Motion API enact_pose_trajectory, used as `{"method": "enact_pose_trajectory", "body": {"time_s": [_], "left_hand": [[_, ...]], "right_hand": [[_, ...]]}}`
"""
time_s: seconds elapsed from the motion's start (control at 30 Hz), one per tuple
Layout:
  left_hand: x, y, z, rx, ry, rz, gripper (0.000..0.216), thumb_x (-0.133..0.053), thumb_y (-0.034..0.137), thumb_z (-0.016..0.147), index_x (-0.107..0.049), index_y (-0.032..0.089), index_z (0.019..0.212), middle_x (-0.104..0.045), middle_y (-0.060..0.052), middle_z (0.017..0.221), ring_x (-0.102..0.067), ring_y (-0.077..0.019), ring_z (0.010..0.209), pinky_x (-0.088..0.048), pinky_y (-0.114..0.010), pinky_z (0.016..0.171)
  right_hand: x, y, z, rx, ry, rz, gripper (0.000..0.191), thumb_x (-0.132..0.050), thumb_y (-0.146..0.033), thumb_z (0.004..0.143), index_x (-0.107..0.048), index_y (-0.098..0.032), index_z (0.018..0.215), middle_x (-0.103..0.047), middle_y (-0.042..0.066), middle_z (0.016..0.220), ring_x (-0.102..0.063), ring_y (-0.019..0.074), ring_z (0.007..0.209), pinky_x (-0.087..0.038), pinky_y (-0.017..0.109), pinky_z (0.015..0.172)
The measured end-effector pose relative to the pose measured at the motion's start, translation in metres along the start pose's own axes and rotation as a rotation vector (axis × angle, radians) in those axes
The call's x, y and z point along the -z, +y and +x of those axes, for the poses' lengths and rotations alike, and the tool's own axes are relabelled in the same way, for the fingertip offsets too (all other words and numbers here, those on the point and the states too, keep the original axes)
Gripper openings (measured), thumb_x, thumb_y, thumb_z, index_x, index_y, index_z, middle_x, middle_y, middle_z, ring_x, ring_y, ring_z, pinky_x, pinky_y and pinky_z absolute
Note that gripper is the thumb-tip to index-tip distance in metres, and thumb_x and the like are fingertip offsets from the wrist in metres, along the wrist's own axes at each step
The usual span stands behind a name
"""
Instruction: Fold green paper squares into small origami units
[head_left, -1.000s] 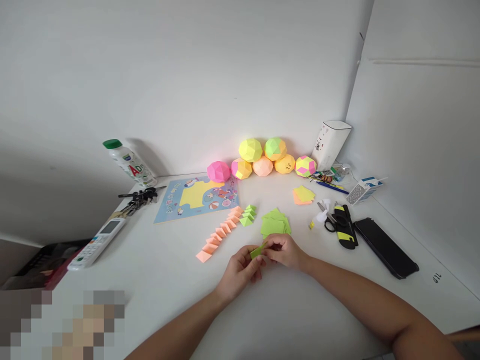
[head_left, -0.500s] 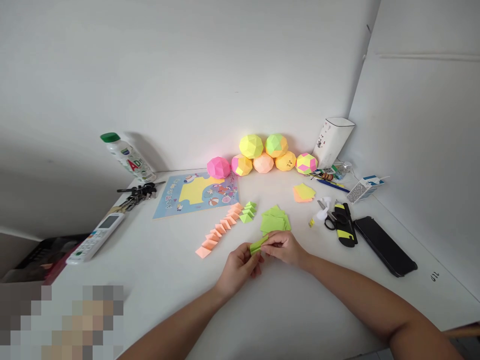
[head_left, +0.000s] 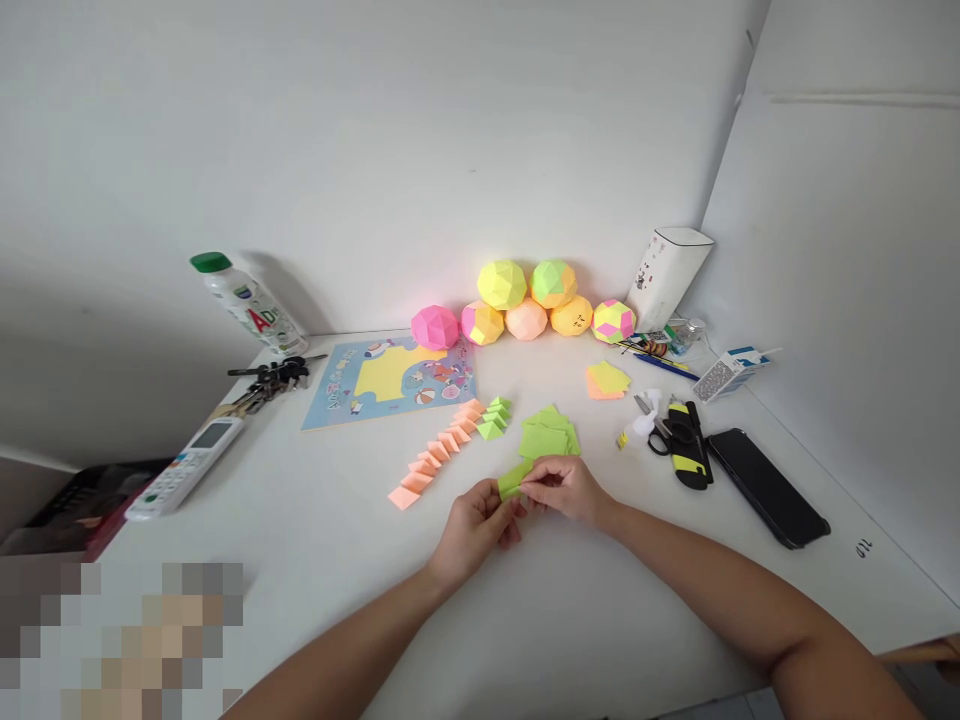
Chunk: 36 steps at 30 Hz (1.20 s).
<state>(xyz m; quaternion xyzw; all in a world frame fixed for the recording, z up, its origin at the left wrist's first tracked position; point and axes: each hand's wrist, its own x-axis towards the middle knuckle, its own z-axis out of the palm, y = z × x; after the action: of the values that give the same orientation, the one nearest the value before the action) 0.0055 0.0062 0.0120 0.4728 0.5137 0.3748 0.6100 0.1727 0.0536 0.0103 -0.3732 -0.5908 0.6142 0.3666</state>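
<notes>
Both hands meet over the near part of the table around a folded green paper (head_left: pixel 513 481). My left hand (head_left: pixel 472 522) pinches its left end from below, thumb on top. My right hand (head_left: pixel 568 490) grips the paper's right side between thumb and fingers, covering part of it. Just beyond lies a loose stack of green paper squares (head_left: pixel 549 436). To the left, a slanting row of folded peach paper pieces (head_left: pixel 442 447) stretches over the table, beside a short row of folded green paper pieces (head_left: pixel 493 418).
Several faceted paper balls (head_left: pixel 504 286) are piled along the back wall. A blue picture board (head_left: pixel 330 400), keys (head_left: pixel 274 385), a remote control (head_left: pixel 187 470) and a tilted bottle (head_left: pixel 251 310) lie left. On the right are scissors (head_left: pixel 660 440), a cutter (head_left: pixel 688 460) and a black phone (head_left: pixel 769 488).
The green paper shows a slightly wider face between my fingers. My hands stay in nearly the same place, and the whole view has shifted a little.
</notes>
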Motion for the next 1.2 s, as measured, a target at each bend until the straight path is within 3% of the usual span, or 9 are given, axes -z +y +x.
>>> {"method": "enact_pose_trajectory", "body": {"time_s": [0.4,0.83,1.03,1.2], "left_hand": [[0.0009,-0.0021,0.001,0.002,0.004,0.01,0.031,-0.059,0.047,0.076,-0.052,0.017,0.072,-0.063,0.001,0.055,-0.054,-0.0102,0.044,-0.045,-0.022,0.046],[-0.0005,-0.0003,0.0012,0.005,-0.008,-0.028,0.032,-0.059,0.047,0.076,-0.054,0.016,0.075,-0.067,-0.003,0.069,-0.057,-0.0105,0.048,-0.046,-0.022,0.046],[-0.0001,-0.0014,0.0015,0.004,-0.002,-0.023,0.032,-0.06,0.048,0.076,-0.054,0.016,0.073,-0.066,-0.001,0.061,-0.056,-0.0105,0.046,-0.045,-0.023,0.046],[0.0018,-0.0003,0.0015,0.0,-0.015,-0.068,0.034,-0.061,0.049,0.075,-0.055,0.016,0.073,-0.062,0.001,0.055,-0.053,-0.0096,0.043,-0.044,-0.022,0.045]], "right_hand": [[0.0003,0.0031,-0.0001,-0.033,0.008,0.004,0.02,-0.07,-0.032,0.071,-0.063,-0.014,0.07,-0.061,0.0,0.061,-0.057,0.0116,0.052,-0.047,0.024,0.048],[-0.0015,-0.0011,0.0,-0.056,0.027,-0.009,0.021,-0.071,-0.033,0.069,-0.063,-0.014,0.069,-0.061,0.0,0.057,-0.057,0.0116,0.05,-0.046,0.024,0.048],[-0.0015,0.001,-0.0005,-0.063,0.021,-0.018,0.024,-0.07,-0.036,0.07,-0.062,-0.014,0.07,-0.061,0.001,0.056,-0.057,0.0127,0.051,-0.046,0.026,0.048],[0.0012,0.0029,0.0003,-0.043,-0.011,0.019,0.032,-0.068,-0.034,0.073,-0.056,-0.015,0.096,-0.058,-0.002,0.067,-0.057,0.0111,0.053,-0.047,0.025,0.05]]}}
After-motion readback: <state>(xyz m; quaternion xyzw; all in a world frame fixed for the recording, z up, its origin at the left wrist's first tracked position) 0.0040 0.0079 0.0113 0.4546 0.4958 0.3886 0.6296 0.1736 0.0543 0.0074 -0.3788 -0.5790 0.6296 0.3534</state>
